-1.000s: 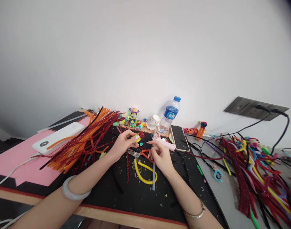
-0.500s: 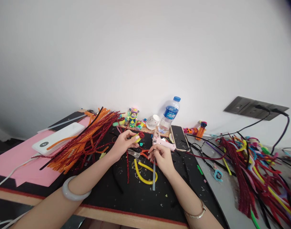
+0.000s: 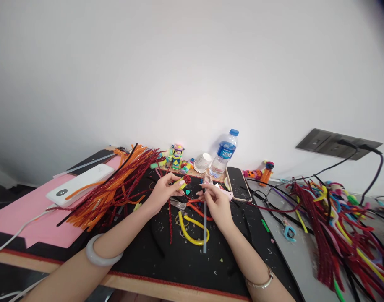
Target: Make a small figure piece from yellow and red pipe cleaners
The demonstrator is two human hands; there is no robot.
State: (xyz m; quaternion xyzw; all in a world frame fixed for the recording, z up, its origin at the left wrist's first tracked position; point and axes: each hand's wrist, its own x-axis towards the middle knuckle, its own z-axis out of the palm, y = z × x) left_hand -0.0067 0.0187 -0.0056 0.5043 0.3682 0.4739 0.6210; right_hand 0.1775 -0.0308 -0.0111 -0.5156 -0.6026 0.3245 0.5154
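My left hand (image 3: 163,192) is closed on a small yellow pipe-cleaner piece with a red tip (image 3: 187,179), held between thumb and fingers above the black mat. My right hand (image 3: 216,203) has its fingertips pinched together; a tiny dark spot shows at them, too small to name. It hovers over a pink glue gun (image 3: 227,193), which it partly covers. From under that hand a translucent glue stick (image 3: 205,241) points toward me. Pliers with red handles (image 3: 198,207) lie between the hands, partly hidden. A bent yellow pipe cleaner (image 3: 192,240) lies just nearer.
At left, orange and red pipe cleaners (image 3: 116,188) lie over pink sheets (image 3: 9,218) and a white power bank (image 3: 80,183). Behind stand a pipe-cleaner doll (image 3: 176,157), paper cup (image 3: 202,162), water bottle (image 3: 223,155) and phone (image 3: 239,183). More pipe cleaners (image 3: 327,251) are heaped right.
My right hand has lifted slightly from above the glue gun, its fingertips moving up and toward the left hand's piece. My left hand keeps its hold. The view has shifted slightly.
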